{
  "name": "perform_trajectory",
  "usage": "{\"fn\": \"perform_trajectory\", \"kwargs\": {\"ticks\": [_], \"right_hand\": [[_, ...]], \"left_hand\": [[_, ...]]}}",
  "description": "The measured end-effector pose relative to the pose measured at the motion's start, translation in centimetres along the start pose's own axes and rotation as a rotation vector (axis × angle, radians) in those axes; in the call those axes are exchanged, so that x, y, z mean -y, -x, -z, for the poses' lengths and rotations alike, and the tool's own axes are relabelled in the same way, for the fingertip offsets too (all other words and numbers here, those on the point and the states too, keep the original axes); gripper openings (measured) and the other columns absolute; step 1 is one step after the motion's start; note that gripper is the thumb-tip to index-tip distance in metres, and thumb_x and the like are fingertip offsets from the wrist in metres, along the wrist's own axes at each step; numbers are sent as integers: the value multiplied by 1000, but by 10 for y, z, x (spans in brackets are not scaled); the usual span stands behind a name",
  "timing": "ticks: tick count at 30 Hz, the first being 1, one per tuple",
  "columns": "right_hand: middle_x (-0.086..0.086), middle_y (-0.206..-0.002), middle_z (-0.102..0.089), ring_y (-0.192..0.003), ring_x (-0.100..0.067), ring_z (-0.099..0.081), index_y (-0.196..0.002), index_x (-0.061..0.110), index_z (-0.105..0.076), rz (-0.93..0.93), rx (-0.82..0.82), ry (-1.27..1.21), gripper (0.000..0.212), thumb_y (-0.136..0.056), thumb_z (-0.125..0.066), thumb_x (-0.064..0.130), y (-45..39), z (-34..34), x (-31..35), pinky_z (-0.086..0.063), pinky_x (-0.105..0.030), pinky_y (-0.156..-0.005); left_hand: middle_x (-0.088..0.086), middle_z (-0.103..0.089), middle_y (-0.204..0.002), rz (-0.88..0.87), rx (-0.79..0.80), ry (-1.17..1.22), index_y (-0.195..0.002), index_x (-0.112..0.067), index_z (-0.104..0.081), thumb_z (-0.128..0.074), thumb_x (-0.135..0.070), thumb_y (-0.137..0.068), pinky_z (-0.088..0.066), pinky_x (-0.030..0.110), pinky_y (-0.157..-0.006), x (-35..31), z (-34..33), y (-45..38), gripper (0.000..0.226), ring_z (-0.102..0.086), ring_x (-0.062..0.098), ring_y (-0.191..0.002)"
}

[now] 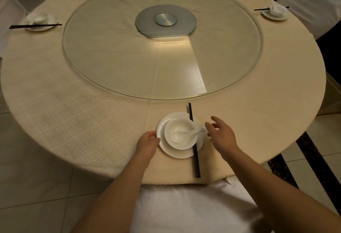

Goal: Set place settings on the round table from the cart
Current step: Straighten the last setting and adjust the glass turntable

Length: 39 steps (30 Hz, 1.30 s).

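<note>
cream cloth covers the round table [73, 114], woven coarse on my near left and smoother in the middle panel, with a clear glass turntable [162, 52] over a grey metal hub at its centre. my left hand [147, 143] has its fingertips curled against the left rim of the white plate [180, 150], touching it rather than lifting it, so i read that as a light pinch on the edge. my right hand [220, 133] is spread loose with fingers apart, just beside the handle of the white spoon [186, 134]; i cannot tell whether a fingertip touches it. the spoon lies in a small glazed bowl [180, 133] that sits off-centre, toward the near right of the plate. black chopsticks [193, 140], thin and straight, lie across the plate's right edge, their near ends close to the table edge. i judge this setting nearly done and only being squared up. risks from here: nudging the plate would roll the chopsticks off its rim, since they only rest there; a knock on the spoon handle could tip it out of the smooth bowl; a hard push could slide glazed ware over the cloth. three other settings sit well apart around the rim, by chairs in white covers [317, 2].
</note>
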State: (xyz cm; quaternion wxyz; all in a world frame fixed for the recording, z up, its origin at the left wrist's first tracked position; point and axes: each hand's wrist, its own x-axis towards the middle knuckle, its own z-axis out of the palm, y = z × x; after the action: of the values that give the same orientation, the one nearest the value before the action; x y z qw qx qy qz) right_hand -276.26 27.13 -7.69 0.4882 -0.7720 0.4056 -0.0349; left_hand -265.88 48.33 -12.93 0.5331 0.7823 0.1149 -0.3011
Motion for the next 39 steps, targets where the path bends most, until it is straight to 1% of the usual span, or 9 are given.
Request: {"fn": "perform_trajectory", "kwargs": {"ticks": [3,6,11,15,17,20,25,32,39], "right_hand": [[-2,-104,-69,-83,-18,-68,-127,11,-62,-77,26,-64,36,-93,-57,19,-5,-1,1,-55,-45,-90],[0,-89,-69,-81,-21,-68,-110,8,-69,-124,24,-85,22,-90,-59,10,-4,-1,-5,-57,-45,-85],[-1,-91,-68,-78,-23,-69,-105,13,-66,-120,18,-121,18,-89,-59,18,-2,0,-8,-58,-48,-82],[-7,-87,-66,-82,-30,-67,-87,12,-58,-176,-118,-31,16,-83,-53,26,3,3,-15,-57,-47,-76],[-13,-74,-67,-69,-33,-65,-76,6,-58,-257,21,59,23,-78,-57,30,11,2,-22,-56,-46,-69],[-7,-52,-56,-48,-25,-52,-58,9,-55,-339,396,247,42,-74,-63,47,26,-9,-33,-45,-34,-55],[4,-58,-53,-52,-13,-49,-60,18,-51,-131,366,677,40,-76,-60,53,34,-27,-38,-31,-27,-46],[5,-61,-52,-54,-11,-46,-64,19,-47,-42,371,696,29,-80,-57,41,37,-28,-38,-33,-27,-47],[6,-62,-53,-56,-11,-47,-64,21,-47,-53,396,627,30,-79,-59,44,38,-28,-39,-33,-27,-49]], "left_hand": [[3,-65,-110,4,0,2,-123,-14,-60,-60,-10,-90,-51,36,-95,0,0,0,33,-62,19,-104],[1,-65,-107,1,-3,7,-122,-14,-60,-60,-9,-90,-51,36,-95,1,0,1,32,-62,19,-103],[3,-65,-107,6,-12,25,-121,-13,-61,-60,-9,-90,-51,33,-94,0,-1,1,32,-62,18,-103],[4,-65,-111,3,-13,11,-122,-14,-61,-60,-10,-90,-50,33,-94,0,-1,1,33,-62,19,-105],[4,-65,-113,4,-17,5,-123,-14,-60,-60,-10,-90,-50,33,-93,0,-1,0,33,-62,19,-105],[4,-66,-114,5,-22,9,-123,-15,-60,-60,-10,-90,-50,32,-91,1,-2,0,33,-62,18,-104],[5,-65,-116,7,-24,14,-125,-14,-60,-60,-11,-90,-50,34,-94,1,-2,0,34,-61,19,-106],[4,-64,-116,-9,-21,2,-126,-15,-59,-60,-12,-91,-49,29,-88,2,-2,2,35,-61,17,-105],[5,-64,-117,-3,-26,1,-127,-13,-58,-60,-12,-92,-50,32,-92,2,-2,0,35,-61,18,-105]]}}
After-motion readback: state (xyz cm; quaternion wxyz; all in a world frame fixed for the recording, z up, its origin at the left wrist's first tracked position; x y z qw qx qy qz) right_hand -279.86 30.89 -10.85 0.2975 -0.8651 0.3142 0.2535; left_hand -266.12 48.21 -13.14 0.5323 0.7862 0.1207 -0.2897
